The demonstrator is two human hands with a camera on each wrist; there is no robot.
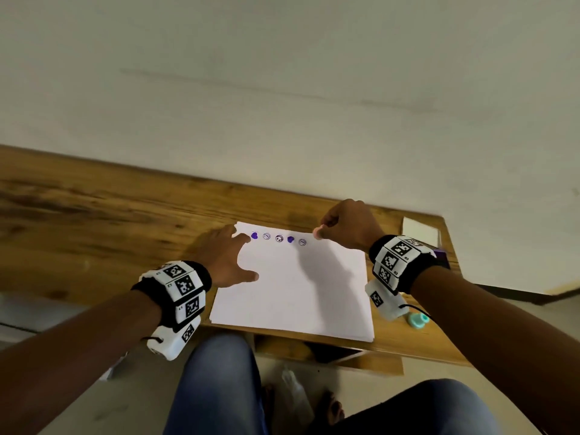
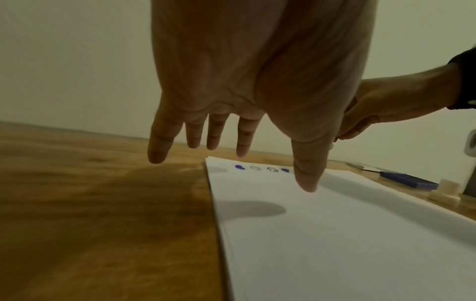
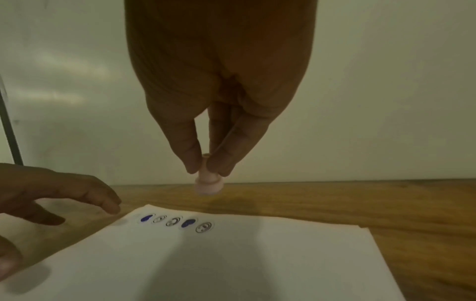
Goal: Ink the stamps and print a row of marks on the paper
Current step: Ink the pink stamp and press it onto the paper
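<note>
Wooden table [image 1: 94,215]: right hand [image 1: 348,227] pinches stamp [image 3: 208,183] above paper [image 1: 298,293]'s far edge; left hand [image 1: 226,255] released.

The wooden worktop [image 1: 110,215] carries a stack of white paper [image 1: 292,293] near its front edge, square to it, with a row of five stamped marks [image 1: 278,238] along the far edge of the top sheet. To the right of the stack, at the front, lies a small teal stamp [image 1: 417,320]. Toward the far right corner lies a white pad [image 1: 419,230], and nearer than it a dark purple-blue ink pad [image 2: 409,180], with a pale stamp [image 2: 446,192] standing just beside that.
</note>
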